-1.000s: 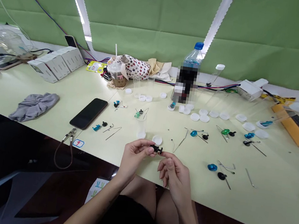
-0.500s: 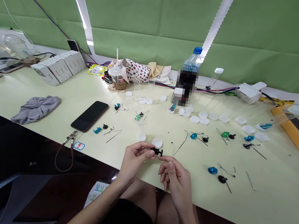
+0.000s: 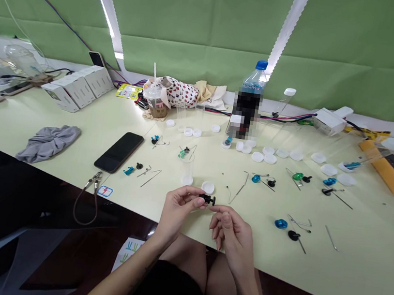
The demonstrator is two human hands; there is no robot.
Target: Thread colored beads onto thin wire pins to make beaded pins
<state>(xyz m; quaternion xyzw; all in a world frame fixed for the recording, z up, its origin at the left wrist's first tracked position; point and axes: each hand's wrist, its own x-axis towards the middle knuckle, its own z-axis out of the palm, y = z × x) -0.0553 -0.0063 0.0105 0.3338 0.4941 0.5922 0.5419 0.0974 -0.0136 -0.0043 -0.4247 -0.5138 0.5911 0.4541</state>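
Between the thumb and fingers of my left hand [image 3: 181, 210] is a small black plastic part with a disc-shaped end [image 3: 208, 199], held just above the table's front edge. My right hand [image 3: 232, 230] is close on the right, its index fingertip at or very near the disc end; its other fingers are loosely bent and apart. Behind my hands lie a white round cap [image 3: 208, 187] and a clear tube standing on a white cap [image 3: 187, 170]. Bent thin metal rods [image 3: 238, 192] rest just beyond my right hand.
Small sets of blue, green and black parts with metal rods lie about, including a blue piece [image 3: 280, 223] and a green piece [image 3: 298, 176]. A phone [image 3: 118, 152], a grey scrunchie [image 3: 49, 143], a drink cup [image 3: 157, 103], a bottle [image 3: 253, 84] and an orange power strip [image 3: 388, 169] stand around.
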